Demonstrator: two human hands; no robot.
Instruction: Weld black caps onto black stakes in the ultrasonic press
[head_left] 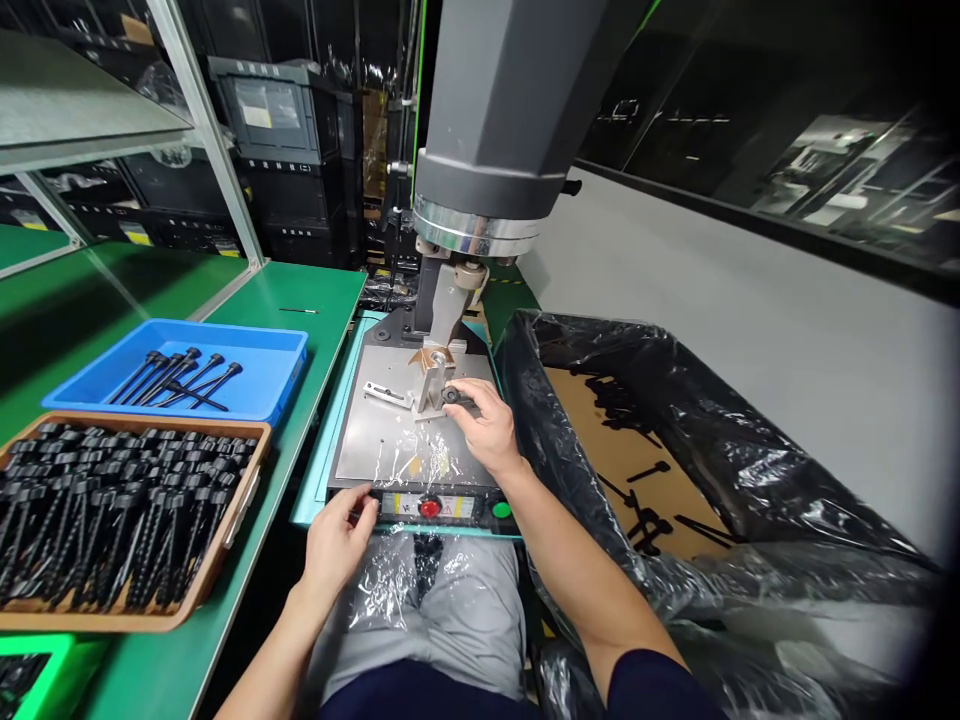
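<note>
My right hand (486, 425) pinches a black round-headed part (451, 394) between thumb and fingers. It is at the metal fixture (430, 388) on the machine's steel plate, under the press's tool head (450, 300). Only the part's dark knob-like head shows; whether it has a stem like those in the trays is hidden. Down at the front left corner of the control panel (397, 505), my left hand (339, 530) rests with thumb and forefinger apart and nothing visible between them. What its fingertips touch there is hidden.
To the left, a brown tray (135, 622) holds many long-stemmed black parts; a blue tray (289, 375) holds several. A red button (430, 508) and a green button (501, 510) sit on the panel. At right stands a plastic-lined bin (750, 450) with black parts on cardboard.
</note>
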